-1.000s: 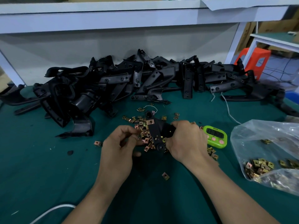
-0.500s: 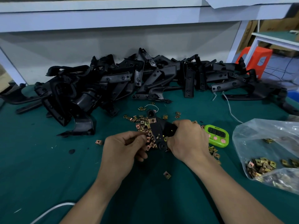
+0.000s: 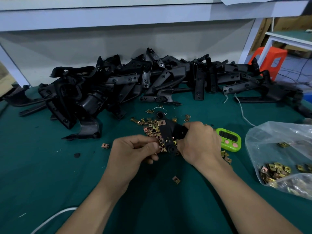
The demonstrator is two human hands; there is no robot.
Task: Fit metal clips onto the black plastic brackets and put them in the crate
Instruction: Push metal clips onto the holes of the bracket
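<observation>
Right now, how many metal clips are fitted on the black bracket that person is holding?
1: a clip sits near the far end of the bracket. The right hand covers part of it, so others may be hidden.

Black bracket tilted, one clip fitted, over loose clips.

Table cover was plain dark teal-green, no pattern. Bracket heap was uniform black. Single bracket in front was the same black and bore one fitted clip of brassy gold. Loose clips were mixed gold and coppery pink. Timer had a lime-green body, dark display and pink buttons. Bag was clear with a greyish sheen, and the bagged clips showed gold. Stool was orange-red. Cord was white. Shelf frame was white with a bluish cast.
</observation>
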